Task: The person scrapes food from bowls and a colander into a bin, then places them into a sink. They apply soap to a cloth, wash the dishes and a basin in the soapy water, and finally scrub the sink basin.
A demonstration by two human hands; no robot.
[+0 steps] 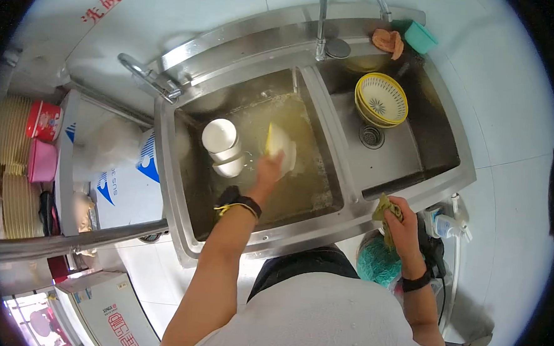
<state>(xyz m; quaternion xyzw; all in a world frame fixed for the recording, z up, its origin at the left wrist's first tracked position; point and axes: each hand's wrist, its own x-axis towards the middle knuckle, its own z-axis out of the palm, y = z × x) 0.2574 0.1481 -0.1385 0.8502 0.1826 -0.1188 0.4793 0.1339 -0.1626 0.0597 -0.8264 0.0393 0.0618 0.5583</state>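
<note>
My left hand point(269, 176) reaches into the left sink basin point(194, 200), which holds cloudy water. Its fingers are closed on a white bowl with a yellow edge point(281, 143), tilted on its side. Left of that hand, several white bowls point(220, 136) lean together in the water. My right hand point(403, 228) is in front of the sink's near edge, closed round a crumpled green cloth point(388, 210). In the right basin point(410, 148), a stack of yellow-rimmed strainer bowls point(382, 98) rests beside the drain point(371, 136).
Faucets point(147, 75) rise behind both basins. An orange cloth point(388, 42) and a green container point(420, 38) lie at the back right corner. Stacked plates point(15, 131) and a pink container point(43, 161) stand on the left. Bottles point(446, 226) stand right of the sink.
</note>
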